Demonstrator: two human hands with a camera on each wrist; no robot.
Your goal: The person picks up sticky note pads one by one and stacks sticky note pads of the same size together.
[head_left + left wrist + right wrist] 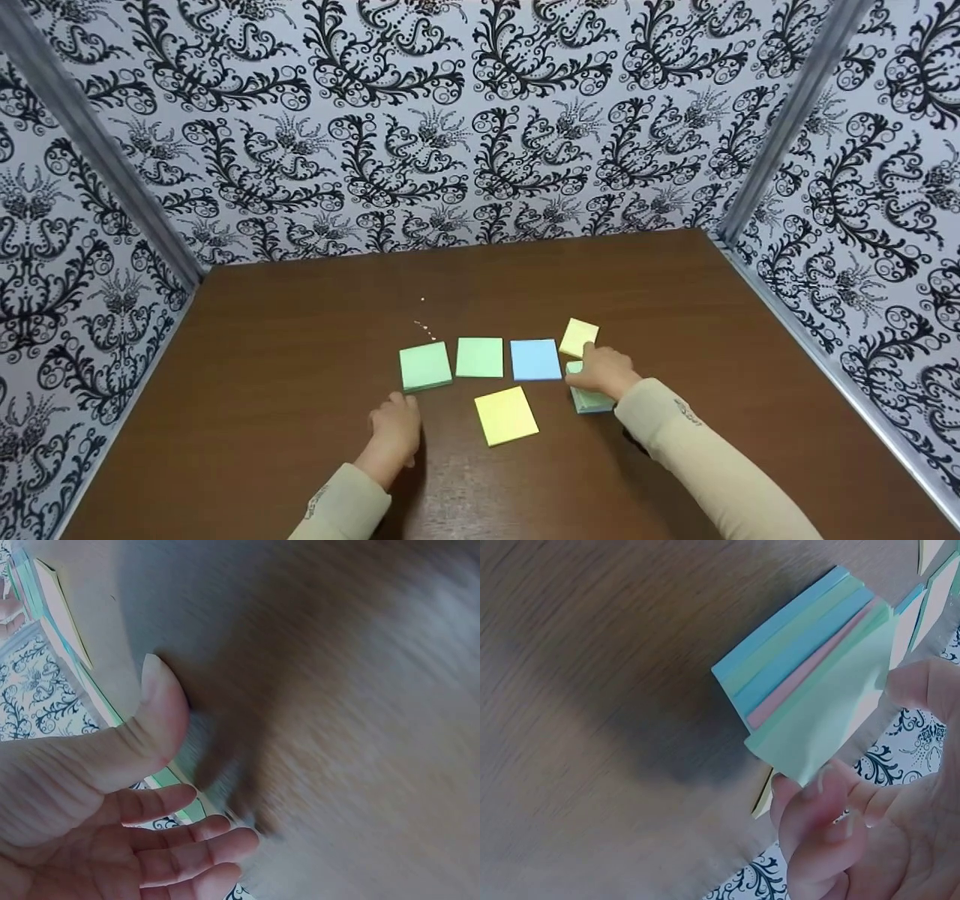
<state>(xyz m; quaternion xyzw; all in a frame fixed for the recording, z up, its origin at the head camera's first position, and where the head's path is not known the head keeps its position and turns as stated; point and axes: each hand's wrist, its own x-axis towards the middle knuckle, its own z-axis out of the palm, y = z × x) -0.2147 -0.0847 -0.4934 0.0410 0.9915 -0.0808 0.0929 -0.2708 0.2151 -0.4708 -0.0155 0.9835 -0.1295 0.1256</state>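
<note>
My right hand [609, 370] is over a stack of sticky note pads [593, 403] at the right of the group. In the right wrist view the stack [802, 641] shows blue, green and pink layers. My thumb and fingers pinch opposite edges of its light green top pad [836, 701]. The left hand [396, 427] hovers with loosely bent fingers, holding nothing, just below a green sticky note pad [426, 365]; its palm and spread thumb show in the left wrist view. A yellow pad [506, 417] lies between the hands.
Along the row lie another green pad [480, 357] and a blue pad [535, 359]. A smaller yellow pad [577, 336] sits beyond the right hand. White specks [425, 327] dot the brown table [300, 337]. Patterned wall panels [450, 135] enclose its back and sides.
</note>
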